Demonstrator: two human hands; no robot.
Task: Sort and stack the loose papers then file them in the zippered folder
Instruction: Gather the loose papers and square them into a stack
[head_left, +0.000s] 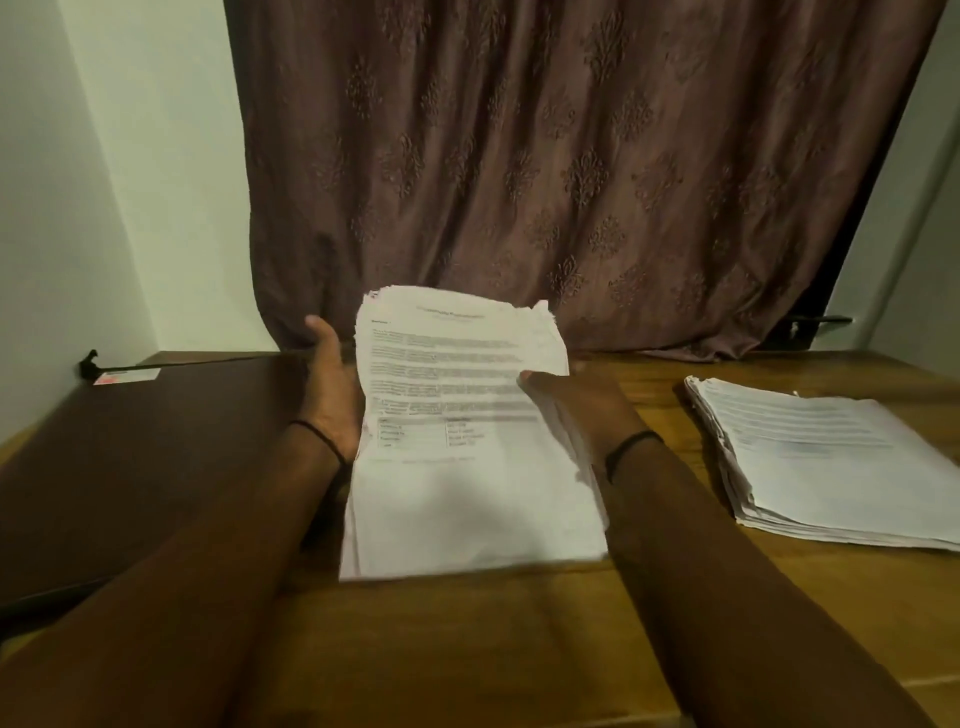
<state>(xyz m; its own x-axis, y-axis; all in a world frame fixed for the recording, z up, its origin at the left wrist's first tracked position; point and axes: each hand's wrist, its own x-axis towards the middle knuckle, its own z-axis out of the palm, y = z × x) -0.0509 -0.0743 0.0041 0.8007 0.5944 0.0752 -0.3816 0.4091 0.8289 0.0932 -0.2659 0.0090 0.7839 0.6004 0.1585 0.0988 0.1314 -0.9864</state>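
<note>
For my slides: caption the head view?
Left hand and right hand hold a paper stack over the wooden table, dark folder at left, second stack at right.

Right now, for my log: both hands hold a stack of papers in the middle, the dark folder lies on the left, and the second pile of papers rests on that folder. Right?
Not quite. The head view shows the second pile of papers on the wooden table at the right, apart from the dark folder. The rest holds.
</note>
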